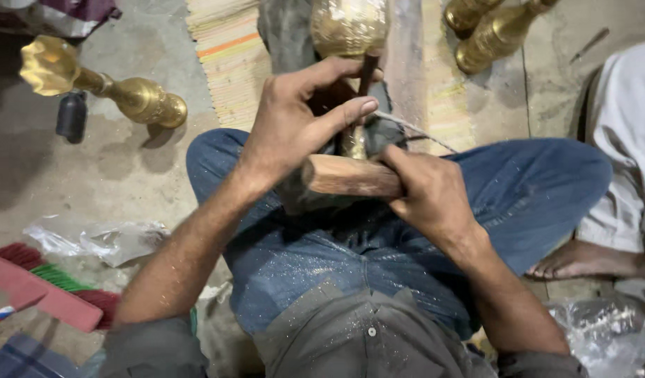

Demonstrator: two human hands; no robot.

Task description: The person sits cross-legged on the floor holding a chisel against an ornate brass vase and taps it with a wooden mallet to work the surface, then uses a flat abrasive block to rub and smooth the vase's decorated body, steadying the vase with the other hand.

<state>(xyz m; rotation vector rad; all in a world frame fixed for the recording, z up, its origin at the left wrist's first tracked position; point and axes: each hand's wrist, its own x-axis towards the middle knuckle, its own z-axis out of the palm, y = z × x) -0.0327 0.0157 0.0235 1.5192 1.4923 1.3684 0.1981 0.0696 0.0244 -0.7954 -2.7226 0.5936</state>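
- Jeans (pixel 378 245) nearest me, dusted with bright metal filings, legs crossed on the floor.
- Right hand (pixel 431 196) just beyond: fingers wrapped tight round a wooden mallet (pixel 350 176), its thick end pointing left across the lap.
- Left hand (pixel 301 119) over it: thumb and fingers pinched on a thin dark chisel (pixel 368 70), held roughly upright. Tip hidden behind the hand; I can't see the contact point.
- Brass vessel (pixel 349 26) sits at the far centre, chisel shaft running up against its patterned surface. I can't tell how it is propped.
- Step in hand, my read: chasing or engraving the brass, mallet cocked to drive the chisel.
- Next strike needs the chisel held steady and the mallet square on the chisel head; a slip would probably scar the pattern or catch the left thumb.
- Far left: brass stand (pixel 102 82) lying on its side. Far right: more brass pieces (pixel 494 31).
- Near left: red and green brush (pixel 53 287), crumpled plastic (pixel 102 239).
- Another person's bare foot (pixel 585 260) at right.
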